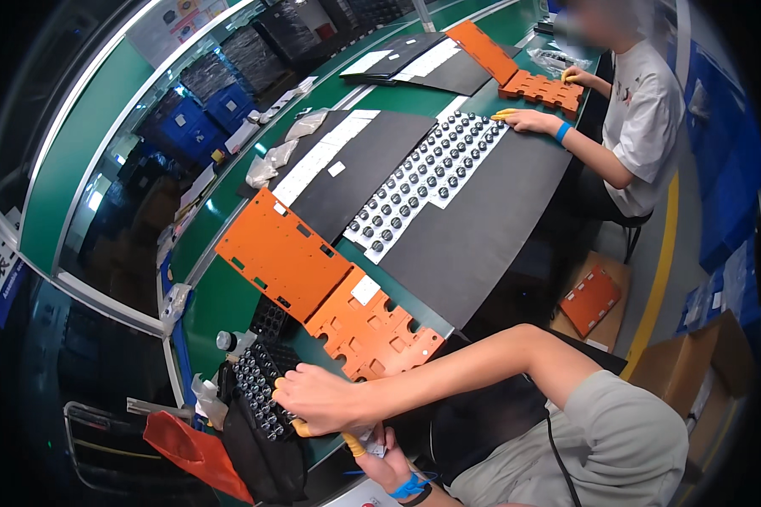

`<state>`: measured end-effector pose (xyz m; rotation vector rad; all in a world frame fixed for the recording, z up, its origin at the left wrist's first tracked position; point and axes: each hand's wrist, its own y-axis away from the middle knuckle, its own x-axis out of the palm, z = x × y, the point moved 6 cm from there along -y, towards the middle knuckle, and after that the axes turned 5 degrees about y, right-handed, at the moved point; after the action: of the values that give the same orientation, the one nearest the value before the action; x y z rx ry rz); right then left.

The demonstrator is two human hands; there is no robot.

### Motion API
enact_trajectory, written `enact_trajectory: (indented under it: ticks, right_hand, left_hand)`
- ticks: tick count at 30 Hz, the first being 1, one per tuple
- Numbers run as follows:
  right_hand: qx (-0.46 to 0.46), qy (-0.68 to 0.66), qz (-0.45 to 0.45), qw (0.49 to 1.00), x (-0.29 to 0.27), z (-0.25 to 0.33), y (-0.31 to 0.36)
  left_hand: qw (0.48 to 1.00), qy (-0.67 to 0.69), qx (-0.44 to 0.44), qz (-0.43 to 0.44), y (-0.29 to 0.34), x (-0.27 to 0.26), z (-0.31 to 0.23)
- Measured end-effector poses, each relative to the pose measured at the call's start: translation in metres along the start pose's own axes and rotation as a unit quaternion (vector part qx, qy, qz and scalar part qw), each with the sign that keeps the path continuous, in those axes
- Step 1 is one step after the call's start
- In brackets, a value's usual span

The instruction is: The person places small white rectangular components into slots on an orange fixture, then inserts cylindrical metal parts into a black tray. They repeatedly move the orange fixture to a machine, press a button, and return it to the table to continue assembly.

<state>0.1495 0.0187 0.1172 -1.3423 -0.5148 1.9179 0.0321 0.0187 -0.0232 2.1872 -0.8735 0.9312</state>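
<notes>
My right hand (323,400) reaches across to a black tray (286,359) filled with several small round black-and-silver parts. Its fingers, with yellow finger cots, curl down at the tray's near edge; what they pinch, if anything, is hidden. Below it, my left hand (386,463), with a blue band at the wrist, is closed around a small whitish piece (373,443) that is partly covered. Just beyond my hands lies an orange hinged panel (283,253), opened flat, its nearer half (372,334) moulded with recesses and notches.
White sheets with rows of round black parts (423,173) lie on dark mats (473,228). At the far right a co-worker (643,110) handles another orange panel (541,91). Red (196,452) and black bags (262,456) hang beside the tray. Cardboard boxes (693,363) stand at right.
</notes>
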Motion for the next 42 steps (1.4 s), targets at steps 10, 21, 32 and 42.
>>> enact_trajectory:
  ticks: [10,21,32,42]
  right_hand:
    - [0.053,-0.053,-0.071,0.995,-0.080,-0.040,0.042]
    - [0.166,-0.084,-0.141,0.972,-0.080,-0.126,0.072]
    - [0.239,-0.047,-0.082,0.967,-0.052,-0.156,0.082]
    - [0.171,0.023,-0.105,0.979,-0.056,-0.145,0.081]
  left_hand:
    - [0.997,0.003,-0.058,0.059,-0.021,0.035,0.018]
    - [0.977,0.077,-0.119,0.162,-0.069,0.082,0.023]
    - [0.980,0.072,-0.066,0.176,-0.081,0.072,0.030]
    - [0.978,0.140,-0.094,0.123,-0.072,0.077,0.030]
